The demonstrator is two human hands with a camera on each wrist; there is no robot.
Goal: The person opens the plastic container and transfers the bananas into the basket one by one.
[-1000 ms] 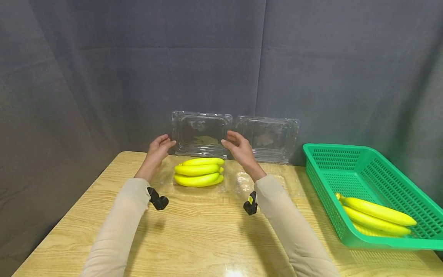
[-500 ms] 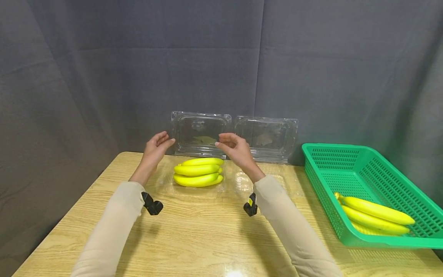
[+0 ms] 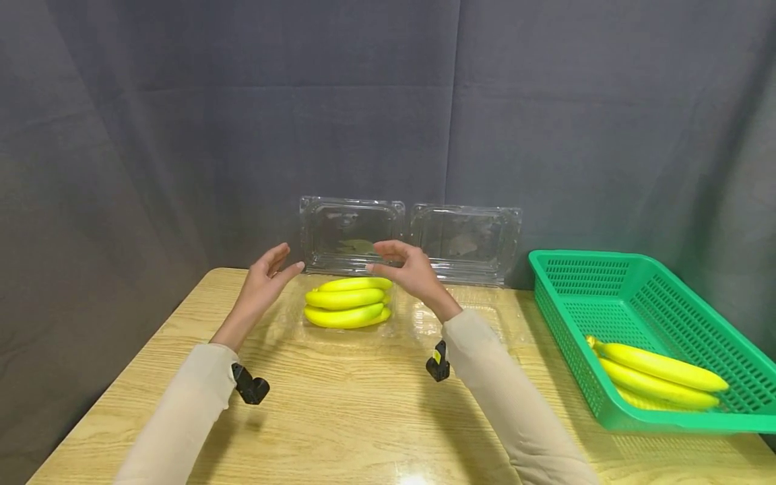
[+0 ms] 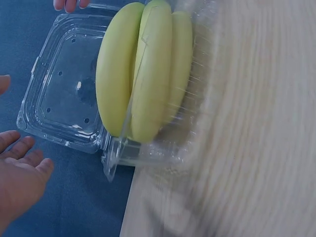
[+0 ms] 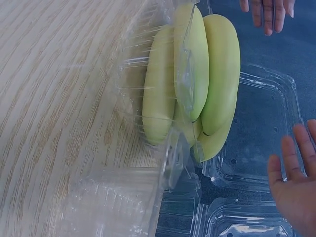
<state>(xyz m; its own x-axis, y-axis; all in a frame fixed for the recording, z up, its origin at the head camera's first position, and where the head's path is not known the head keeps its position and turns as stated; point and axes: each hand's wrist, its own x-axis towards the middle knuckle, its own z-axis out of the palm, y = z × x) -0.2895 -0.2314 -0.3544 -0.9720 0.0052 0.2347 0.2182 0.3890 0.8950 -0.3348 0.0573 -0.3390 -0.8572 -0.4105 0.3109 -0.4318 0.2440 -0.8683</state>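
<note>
Several yellow bananas (image 3: 347, 303) lie in the base of a clear plastic clamshell box on the table, its lid (image 3: 351, 229) standing up behind them. My left hand (image 3: 262, 283) hovers just left of this box, fingers spread and holding nothing. On the other side my right hand (image 3: 412, 269) is raised over the box's right end, thumb and fingers apart, with nothing between them. The left wrist view shows the bananas (image 4: 148, 74) bulging above the box's edge. In the right wrist view, the bananas (image 5: 190, 84) lie between both hands.
A second clear clamshell box stands to the right, its lid (image 3: 465, 242) upright against the grey curtain (image 3: 364, 121). A green plastic basket (image 3: 548, 330) with more bananas (image 3: 661, 377) sits at the right of the wooden table (image 3: 339, 417).
My left hand has moved left and toward me, away from the box. My right hand has shifted left and slightly lower. The bananas and boxes stay put.
</note>
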